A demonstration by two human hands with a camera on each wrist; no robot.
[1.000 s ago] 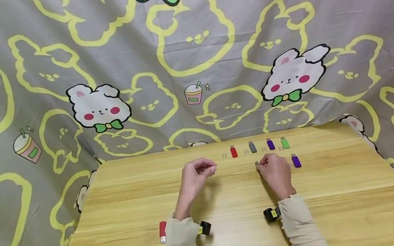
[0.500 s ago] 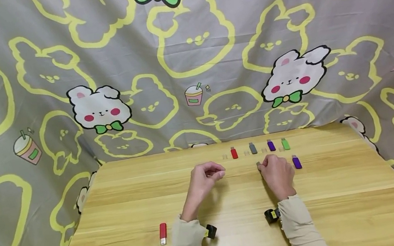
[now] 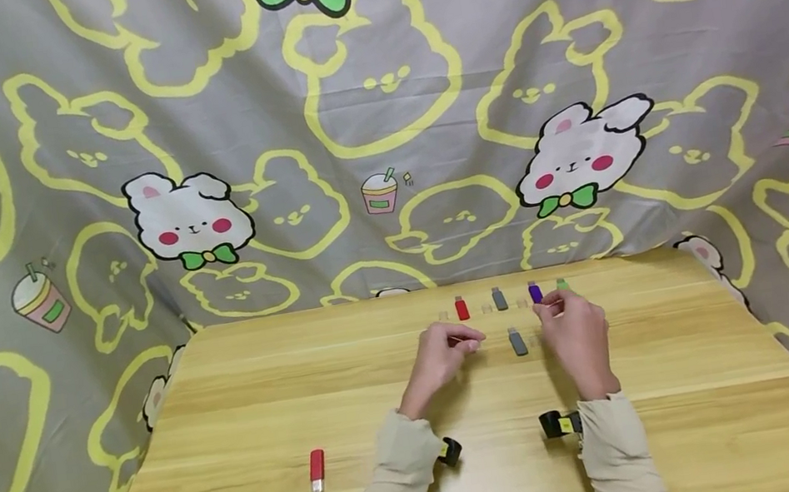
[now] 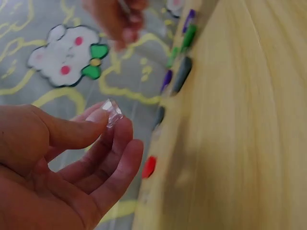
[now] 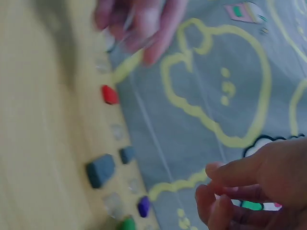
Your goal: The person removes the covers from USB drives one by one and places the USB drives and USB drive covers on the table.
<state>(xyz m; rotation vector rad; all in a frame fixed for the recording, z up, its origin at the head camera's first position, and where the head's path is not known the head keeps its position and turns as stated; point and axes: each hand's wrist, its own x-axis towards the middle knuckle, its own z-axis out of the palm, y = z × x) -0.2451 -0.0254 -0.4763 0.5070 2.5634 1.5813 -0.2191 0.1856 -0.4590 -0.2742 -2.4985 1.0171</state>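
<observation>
My left hand pinches a small clear cap between thumb and fingertips, above the table. To its right a grey USB stick lies on the table, with a clear cap beside it. My right hand hovers past that stick, fingers loosely curled, and I see nothing held in it. Behind the hands stand in a row a red USB stick, another grey USB stick, a purple USB stick and a partly hidden green USB stick. The right hand covers part of the nearer row in the head view.
A capped red USB stick lies at the front left of the wooden table. Clear caps sit among the back row's sticks. A grey patterned curtain hangs behind the table's far edge.
My right hand has let go of the front grey USB stick and moved slightly right, its fingers lifting away. The left hand has shifted right towards that stick.
</observation>
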